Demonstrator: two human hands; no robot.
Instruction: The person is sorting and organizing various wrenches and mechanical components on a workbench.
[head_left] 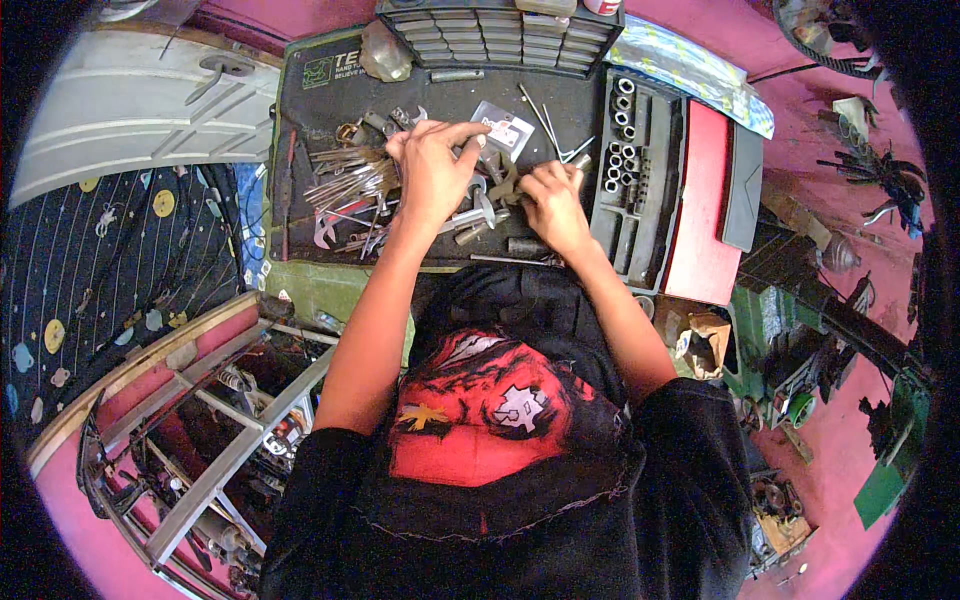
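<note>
My left hand (436,170) is over the middle of a dark work mat (440,100), its thumb and index finger nearly together at a small pale spot I cannot make out. To its right, the fingers of my right hand (555,205) are curled down among the tools, and what they hold is hidden. A short metal cylinder (582,161) shows at its fingertips. Beneath and between the hands lies an adjustable wrench (484,207). A heap of thin metal rods (345,180) spreads left of my left wrist. Beyond the hands is a small clear packet (505,130).
A small-drawer cabinet (500,45) stands at the mat's far edge. Along the right is a dark tray of sockets (650,180), beside a red panel (705,205). Long thin rods (540,115) lie near the packet. A metal frame (215,475) stands at lower left.
</note>
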